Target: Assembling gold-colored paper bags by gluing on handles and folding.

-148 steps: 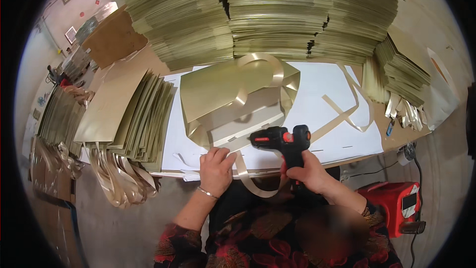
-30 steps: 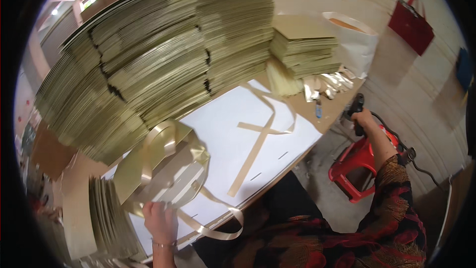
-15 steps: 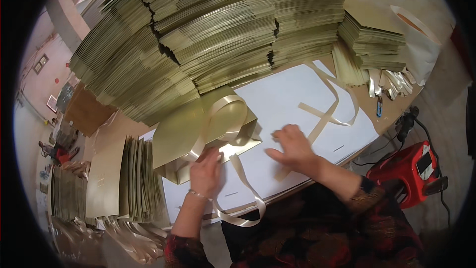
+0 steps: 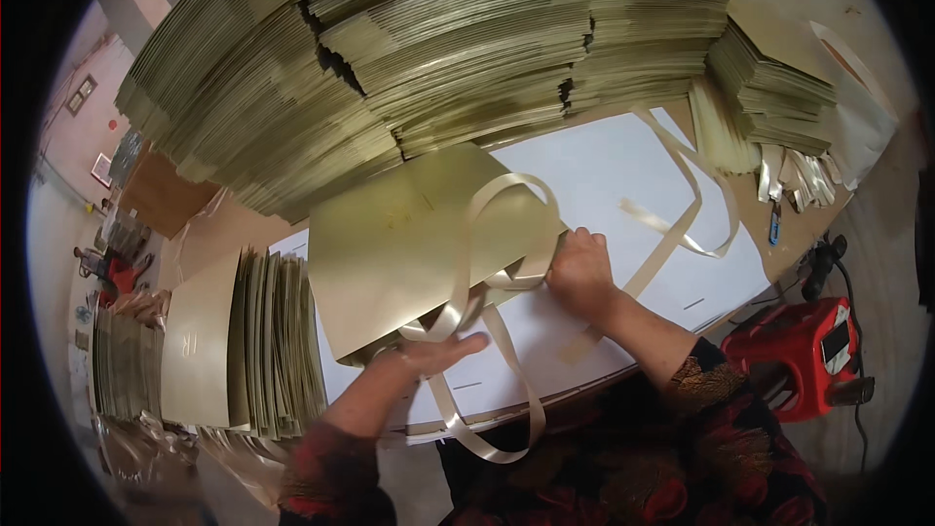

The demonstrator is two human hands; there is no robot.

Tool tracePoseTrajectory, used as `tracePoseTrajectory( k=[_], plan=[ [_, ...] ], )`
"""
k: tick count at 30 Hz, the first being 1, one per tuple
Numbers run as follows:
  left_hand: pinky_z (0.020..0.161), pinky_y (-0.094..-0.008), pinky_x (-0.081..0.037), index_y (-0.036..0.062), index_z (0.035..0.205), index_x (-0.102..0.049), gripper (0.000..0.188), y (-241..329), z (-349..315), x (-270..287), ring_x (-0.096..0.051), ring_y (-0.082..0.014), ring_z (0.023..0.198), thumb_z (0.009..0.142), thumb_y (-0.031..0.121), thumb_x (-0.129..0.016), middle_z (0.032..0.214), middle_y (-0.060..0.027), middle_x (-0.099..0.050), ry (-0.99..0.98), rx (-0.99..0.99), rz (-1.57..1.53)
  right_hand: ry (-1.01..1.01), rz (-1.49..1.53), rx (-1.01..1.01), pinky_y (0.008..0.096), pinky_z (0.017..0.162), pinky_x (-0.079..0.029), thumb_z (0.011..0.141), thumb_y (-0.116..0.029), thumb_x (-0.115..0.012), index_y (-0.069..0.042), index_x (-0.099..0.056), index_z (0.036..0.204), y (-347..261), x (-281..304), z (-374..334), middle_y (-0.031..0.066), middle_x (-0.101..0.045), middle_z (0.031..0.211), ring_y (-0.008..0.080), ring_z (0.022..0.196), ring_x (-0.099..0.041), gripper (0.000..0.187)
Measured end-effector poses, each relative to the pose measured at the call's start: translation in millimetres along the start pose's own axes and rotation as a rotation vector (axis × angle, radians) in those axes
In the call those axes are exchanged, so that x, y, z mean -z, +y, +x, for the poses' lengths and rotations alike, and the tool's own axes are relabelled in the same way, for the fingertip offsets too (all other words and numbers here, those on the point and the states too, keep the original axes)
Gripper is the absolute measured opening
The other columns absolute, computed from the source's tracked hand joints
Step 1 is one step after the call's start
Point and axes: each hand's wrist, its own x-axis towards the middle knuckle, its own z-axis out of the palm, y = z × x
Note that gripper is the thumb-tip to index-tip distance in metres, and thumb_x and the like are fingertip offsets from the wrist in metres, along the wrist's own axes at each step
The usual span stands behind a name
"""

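A gold paper bag (image 4: 390, 244) with a flat, shiny front lies on a white sheet (image 4: 609, 175), its mouth edge toward me. From that mouth come cream ribbon handles: one ribbon loop (image 4: 469, 244) curls over the front, and another ribbon loop (image 4: 534, 409) hangs toward the table's near edge. My left hand (image 4: 433, 356) is at the near left part of the mouth, thumb stretched out to the right; its other fingers are mostly hidden at the bag's edge. Closed at the right corner of the mouth, my right hand (image 4: 581, 278) grips the bag's edge.
Tall stacks of flat gold bags (image 4: 467, 49) wall off the back. More bags stand upright (image 4: 278, 341) at the left. A loose ribbon (image 4: 696, 200) crosses the sheet. At the right are a ribbon bundle (image 4: 799, 175), a blue cutter (image 4: 775, 224) and a red stool (image 4: 789, 356).
My right hand has moved left from above the sheet onto the bag's right corner and closed. My left hand's thumb now points right. The bag's front faces up more, and the view has shifted.
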Motion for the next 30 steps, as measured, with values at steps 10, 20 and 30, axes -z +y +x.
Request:
tracePoseTrajectory(
  k=[10, 20, 30],
  plan=[
    [0.083, -0.0354, -0.05, 0.004, 0.117, -0.059, 0.029, -44, -17, 5, -0.062, -0.0241, 0.097, 0.095, 0.022, -0.057, 0.105, -0.0117, -0.065, 0.357, -0.107, 0.033, 0.234, 0.031, 0.233, 0.0402, 0.064, -0.032, 0.067, -0.008, -0.064, -0.007, -0.058, 0.061, -4, -10, 3, 0.0075, -0.047, 0.069, 0.0253, 0.069, -0.047, 0.008],
    [0.086, -0.0429, -0.049, 0.0096, 0.113, -0.062, 0.036, 45, 2, 4, -0.061, -0.0317, 0.103, 0.086, 0.033, -0.064, 0.112, -0.0139, -0.064, 0.627, -0.141, -0.072, -0.026, 0.258, 0.095, 0.0477, 0.07, -0.044, 0.076, -0.015, -0.064, -0.007, -0.067, 0.089, -8, 12, 14, 0.0127, -0.066, 0.076, 0.0365, 0.078, -0.059, 0.015],
    [0.086, -0.0428, -0.05, 0.0092, 0.113, -0.062, 0.031, -1, -90, -3, -0.06, -0.0344, 0.105, 0.088, 0.028, -0.06, 0.113, -0.0167, -0.063, 0.592, 0.539, 0.069, -0.016, 0.099, 0.127, 0.0423, 0.078, -0.036, 0.075, -0.012, -0.064, -0.003, -0.065, 0.089, -15, 12, 1, 0.0151, -0.06, 0.09, 0.0319, 0.085, -0.05, 0.017]
  ],
)
